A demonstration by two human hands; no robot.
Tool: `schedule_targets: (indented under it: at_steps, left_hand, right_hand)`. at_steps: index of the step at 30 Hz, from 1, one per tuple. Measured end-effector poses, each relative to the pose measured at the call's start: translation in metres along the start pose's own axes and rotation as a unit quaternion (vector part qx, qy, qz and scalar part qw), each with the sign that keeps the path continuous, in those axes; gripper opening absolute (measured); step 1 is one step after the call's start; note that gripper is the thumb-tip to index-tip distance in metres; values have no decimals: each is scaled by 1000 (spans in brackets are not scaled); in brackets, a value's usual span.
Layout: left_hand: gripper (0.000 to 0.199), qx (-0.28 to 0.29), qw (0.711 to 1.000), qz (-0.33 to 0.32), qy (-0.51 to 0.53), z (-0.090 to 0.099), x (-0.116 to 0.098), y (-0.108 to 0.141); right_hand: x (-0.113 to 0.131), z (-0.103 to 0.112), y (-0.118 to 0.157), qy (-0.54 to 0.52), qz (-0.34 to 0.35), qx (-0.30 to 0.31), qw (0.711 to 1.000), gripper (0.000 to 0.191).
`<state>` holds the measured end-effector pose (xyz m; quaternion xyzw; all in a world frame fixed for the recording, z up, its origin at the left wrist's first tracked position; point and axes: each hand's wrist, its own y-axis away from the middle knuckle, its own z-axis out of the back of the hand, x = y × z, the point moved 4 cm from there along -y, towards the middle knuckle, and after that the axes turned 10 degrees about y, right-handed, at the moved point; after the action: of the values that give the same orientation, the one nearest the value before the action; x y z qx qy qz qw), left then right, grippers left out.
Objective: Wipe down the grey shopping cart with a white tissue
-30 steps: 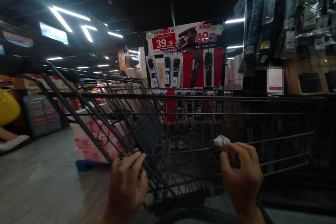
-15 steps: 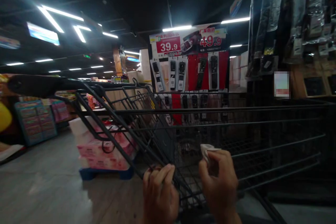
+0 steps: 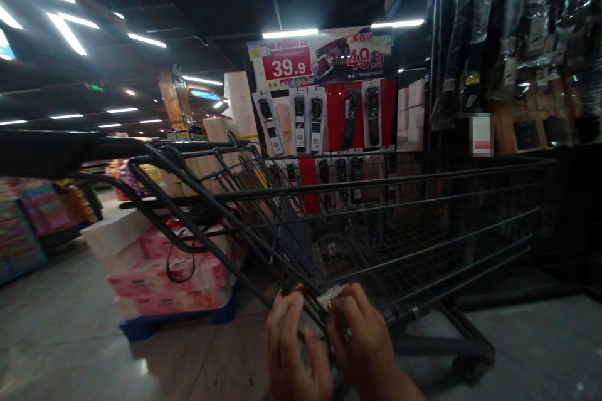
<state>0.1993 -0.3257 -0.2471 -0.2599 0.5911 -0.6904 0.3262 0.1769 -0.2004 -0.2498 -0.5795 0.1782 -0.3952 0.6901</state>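
A dark wire shopping cart [image 3: 376,213] fills the middle of the view, seen from its side. My right hand [image 3: 362,338] pinches a small white cloth [image 3: 330,296] against a slanted bar at the cart's near lower corner. Right beside it, my left hand [image 3: 294,351] curls its fingers on the same bar. The cart's basket looks empty through the wires.
A pallet of pink and white packs [image 3: 160,269] stands on the floor left of the cart. Behind the cart hangs a red belt display [image 3: 329,113] with price signs 39.9 and 49.9. Bagged goods [image 3: 508,25] hang at the upper right. Grey floor [image 3: 70,338] stretches left.
The view has swung and the cart now appears lower and further off. Both hands have come together at the cart's near lower bar; the cloth went down and left with my right hand.
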Motion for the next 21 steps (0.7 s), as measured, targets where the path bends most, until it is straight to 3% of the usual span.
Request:
schedule_targets:
  at_steps: [2,5,8,11,14,17,21]
  left_hand:
    - [58,6,999,37,18,4,3,4]
    - [48,13,999,36,-1,6,8,13]
    - [43,-104,992,60,-42,16,20,16]
    - [54,-221,958,181,21,26,41,7]
    - [38,-194,938,276,76,24,52,-12]
    - [30,-148,947,277,67,19,50,-27]
    - [25,-167,939,289,80,14,50,-28]
  right_hand:
    - [3,12,-21,2,-3,-10,1000,19]
    - [21,30,-73,-42,22,-91,995,21]
    - [51,27,-125,-80,101,-97,987,19]
    - [73,13,-152,-66,143,-67,985,17]
    - [80,0,-144,-46,165,-38,984,21]
    - [70,-7,-114,-37,153,-21,987,21]
    - [39,-9,-66,13,113,-21,993,19]
